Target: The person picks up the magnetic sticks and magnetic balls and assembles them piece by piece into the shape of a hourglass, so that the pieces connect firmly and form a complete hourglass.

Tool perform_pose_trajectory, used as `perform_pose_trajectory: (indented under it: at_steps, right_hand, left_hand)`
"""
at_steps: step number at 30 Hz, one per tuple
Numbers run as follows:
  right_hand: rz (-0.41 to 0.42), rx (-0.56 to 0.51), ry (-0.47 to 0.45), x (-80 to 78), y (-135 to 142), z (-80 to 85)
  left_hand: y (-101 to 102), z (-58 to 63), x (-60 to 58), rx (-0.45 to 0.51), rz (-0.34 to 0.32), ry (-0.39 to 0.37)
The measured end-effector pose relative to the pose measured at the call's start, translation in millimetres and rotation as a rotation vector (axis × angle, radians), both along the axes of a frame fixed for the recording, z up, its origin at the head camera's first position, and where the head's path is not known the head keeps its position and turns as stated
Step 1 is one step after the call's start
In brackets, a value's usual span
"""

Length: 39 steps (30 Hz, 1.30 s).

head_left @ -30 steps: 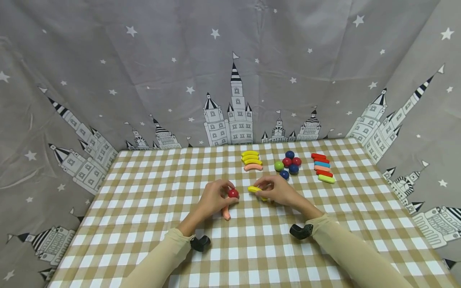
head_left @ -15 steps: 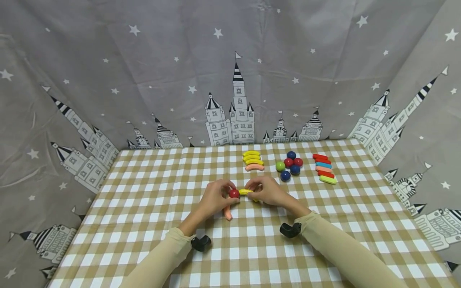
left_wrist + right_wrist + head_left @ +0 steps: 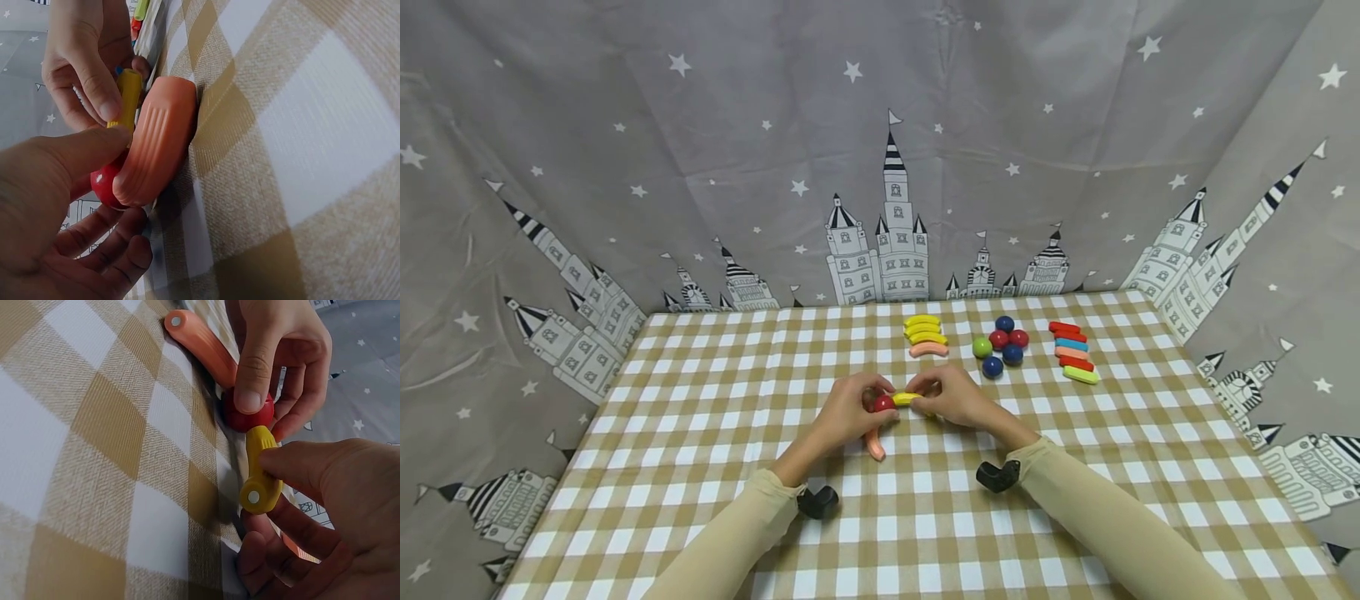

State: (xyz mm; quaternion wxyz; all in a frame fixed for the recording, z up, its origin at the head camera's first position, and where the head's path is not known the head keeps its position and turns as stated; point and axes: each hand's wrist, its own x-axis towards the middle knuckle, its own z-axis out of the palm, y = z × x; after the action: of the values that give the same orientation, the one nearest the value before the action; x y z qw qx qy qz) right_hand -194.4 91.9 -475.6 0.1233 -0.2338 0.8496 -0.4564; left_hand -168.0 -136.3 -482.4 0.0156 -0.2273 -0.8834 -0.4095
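My left hand (image 3: 848, 410) pinches a red ball (image 3: 232, 414) between thumb and fingers, just over the checked cloth. A salmon-orange curved toy stick (image 3: 159, 140) extends from the ball toward me; a small silver disc shows on its free end in the right wrist view. My right hand (image 3: 958, 395) pinches a yellow curved toy stick (image 3: 255, 470), also with a silver disc at its outer end. The yellow stick's other end meets the red ball in the right wrist view. Part of the ball is hidden by the left thumb.
Behind the hands lie several yellow curved sticks (image 3: 922, 328) and a salmon-orange one (image 3: 928, 349). Red, blue and green balls (image 3: 982, 347) cluster to their right. Farther right is a column of short straight sticks (image 3: 1071, 353). A grey curtain (image 3: 737, 125) hangs behind the table.
My right hand has moved left with the yellow stick, bringing its end from apart to against the red ball. The left hand has stayed nearly in place.
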Motion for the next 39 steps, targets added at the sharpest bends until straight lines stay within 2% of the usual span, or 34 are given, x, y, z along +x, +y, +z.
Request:
perform_pose_trajectory:
  at_steps: [8, 13, 18, 23, 27, 30, 39]
  right_hand:
    - [-0.005, -0.001, 0.003, -1.8, -5.2, -3.7]
    - [-0.002, -0.046, 0.025, 0.9, 0.7, -4.2]
    - [-0.039, -0.010, 0.081, 6.7, 15.5, 1.9]
    - [-0.100, 0.006, 0.121, 12.0, 36.0, 13.1]
    - [-0.162, 0.012, 0.189, 14.1, 53.1, 17.0]
    - [-0.203, 0.003, 0.240, 14.4, 65.2, 16.3]
    - [-0.272, 0.001, 0.298, 12.1, 93.8, 7.2]
  left_hand:
    - [-2.0, 0.3, -0.1, -0.040, 0.034, -0.041]
    - [-2.6, -1.5, 1.6, -0.040, 0.024, -0.028]
    - [-3.8, -2.1, 3.9, -0.058, 0.020, -0.056]
    - [-5.4, 0.6, 4.4, -0.084, 0.019, -0.080]
    - [-7.8, 2.7, 5.0, -0.120, 0.020, -0.085]
    - [-9.1, 3.7, 5.8, -0.139, 0.021, -0.091]
    - [-8.8, 3.1, 7.9, -0.168, 0.028, -0.102]
